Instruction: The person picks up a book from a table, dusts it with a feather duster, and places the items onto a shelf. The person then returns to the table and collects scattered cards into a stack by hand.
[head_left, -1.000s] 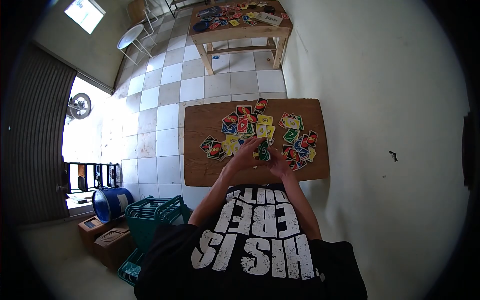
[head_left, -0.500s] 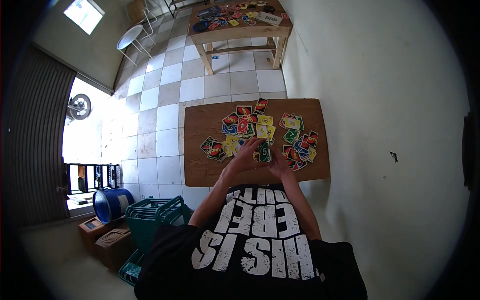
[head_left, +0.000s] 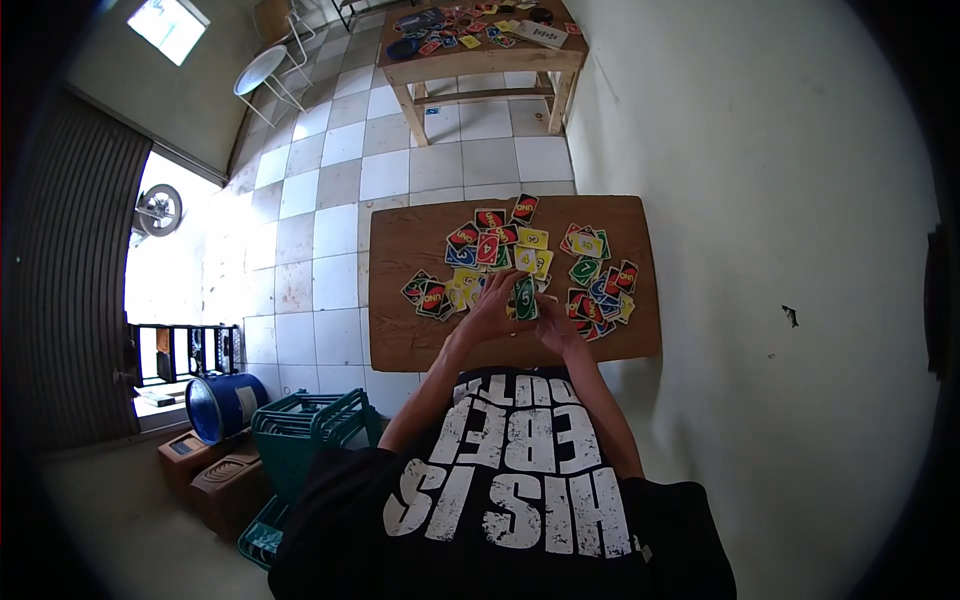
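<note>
Above the near part of the brown table (head_left: 400,345), UNO cards are held with a green 5 card (head_left: 526,298) facing up. My left hand (head_left: 488,312) is closed on their left side, fingers curled over the far edge. At the right edge is my right hand (head_left: 556,326), its fingers bent round the same cards; its fingertips are partly hidden. Just beyond my hands lie loose UNO cards, among them a red 4 card (head_left: 487,247) and a yellow card (head_left: 532,239). More cards lie in a right-hand group with a green 7 card (head_left: 584,269), and face-down ones (head_left: 433,297) at left.
A wooden table (head_left: 480,68) with scattered cards stands farther off by the wall. Green stacked plastic stools (head_left: 310,430) and a blue drum (head_left: 225,408) are at lower left. A round-seated chair (head_left: 262,68) stands on the tiled floor.
The held cards and both hands have shifted very slightly away from my body. The green 5 still faces up, and the view has tilted a little.
</note>
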